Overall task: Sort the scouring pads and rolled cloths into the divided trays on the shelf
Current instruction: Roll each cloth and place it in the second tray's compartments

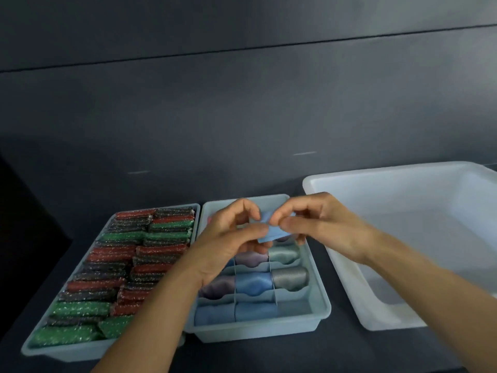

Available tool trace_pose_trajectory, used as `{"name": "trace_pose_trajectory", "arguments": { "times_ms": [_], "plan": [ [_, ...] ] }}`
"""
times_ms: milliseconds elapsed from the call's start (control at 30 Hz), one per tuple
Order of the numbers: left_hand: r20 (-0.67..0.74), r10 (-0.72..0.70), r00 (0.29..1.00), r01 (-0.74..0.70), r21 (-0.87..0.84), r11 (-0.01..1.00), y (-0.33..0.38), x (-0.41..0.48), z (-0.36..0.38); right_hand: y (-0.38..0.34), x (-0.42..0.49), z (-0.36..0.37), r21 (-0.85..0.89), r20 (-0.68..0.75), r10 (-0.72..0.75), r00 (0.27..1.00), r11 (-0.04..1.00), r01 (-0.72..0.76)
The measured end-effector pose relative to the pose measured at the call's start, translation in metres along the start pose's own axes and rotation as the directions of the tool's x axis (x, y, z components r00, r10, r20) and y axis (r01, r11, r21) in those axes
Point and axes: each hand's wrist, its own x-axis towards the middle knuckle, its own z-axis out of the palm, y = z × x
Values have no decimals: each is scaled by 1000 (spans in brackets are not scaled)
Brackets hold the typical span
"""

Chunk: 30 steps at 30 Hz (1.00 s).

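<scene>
Both hands hold a small blue cloth (271,231) above the far half of the divided tray (320,300). My left hand (231,243) pinches its left edge and my right hand (320,224) pinches its right side. Rolled cloths in blue (254,284), grey (289,277), purple (217,288) and pale green (283,253) fill several compartments; the near right compartment (293,308) holds nothing. To the left, a second light-blue tray (67,351) is packed with red, green and dark glittery scouring pads (107,265).
A large white plastic bin (403,238) stands at the right, with nothing visible inside. All three containers sit on a dark shelf surface (269,354) against a dark back wall.
</scene>
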Motion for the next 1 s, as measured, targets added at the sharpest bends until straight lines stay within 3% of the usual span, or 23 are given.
{"name": "trace_pose_trajectory", "arguments": {
  "times_ms": [67,133,267,500,600,733,833,933,1000],
  "plan": [
    [23,-62,998,60,92,994,-9,2,0,5,-2,0,-154,52,-2,999,988,10],
    [69,-112,991,94,216,972,-17,3,1,8,-5,-1,-283,132,95,987,958,-54],
    [209,-187,960,63,490,870,-40,1,8,13,-13,5,-686,262,188,947,726,46],
    [224,-291,930,80,649,757,-60,-4,26,21,-18,15,-889,335,372,865,429,160],
    [191,-202,961,-48,829,558,-58,-5,36,19,-16,14,-868,323,363,874,481,121],
    [291,-38,956,-275,934,230,-53,-5,49,11,-13,5,-833,216,258,942,552,40],
    [368,-90,926,-360,928,92,-54,3,53,9,-15,1,-794,171,186,967,607,24],
    [400,-150,904,-388,916,105,-55,7,56,11,-16,1,-771,173,162,972,636,32],
    [377,-179,909,-320,906,278,-50,5,48,14,-19,2,-745,201,175,964,667,34]
  ]
}}
